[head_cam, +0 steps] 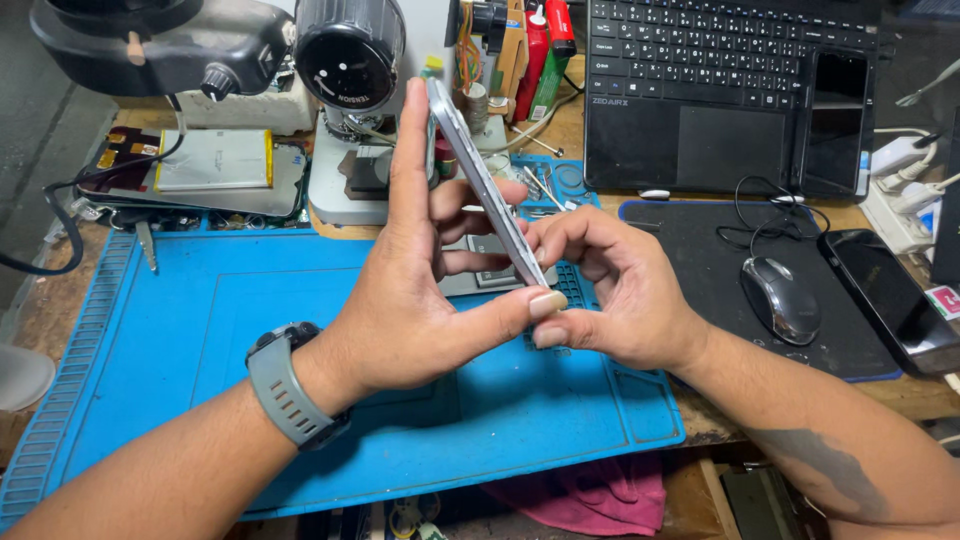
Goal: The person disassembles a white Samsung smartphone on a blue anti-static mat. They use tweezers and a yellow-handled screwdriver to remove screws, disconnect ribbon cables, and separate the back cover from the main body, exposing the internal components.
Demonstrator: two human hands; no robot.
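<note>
Over the blue mat (180,330), both hands hold a phone (485,185) edge-on: left hand (410,300) fingers wrapped around its side, right hand (610,290) pinching the bottom end. Mouse (780,298) sits off right.

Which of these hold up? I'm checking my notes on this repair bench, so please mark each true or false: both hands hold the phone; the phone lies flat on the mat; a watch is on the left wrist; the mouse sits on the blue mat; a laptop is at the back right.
1. Both hands hold the phone. True: the left hand and the right hand grip the phone together.
2. The phone lies flat on the mat. False: it is held edge-on, tilted, above the blue mat.
3. A watch is on the left wrist. True: a grey watch.
4. The mouse sits on the blue mat. False: the mouse rests on a dark pad.
5. A laptop is at the back right. True: a black laptop.
</note>
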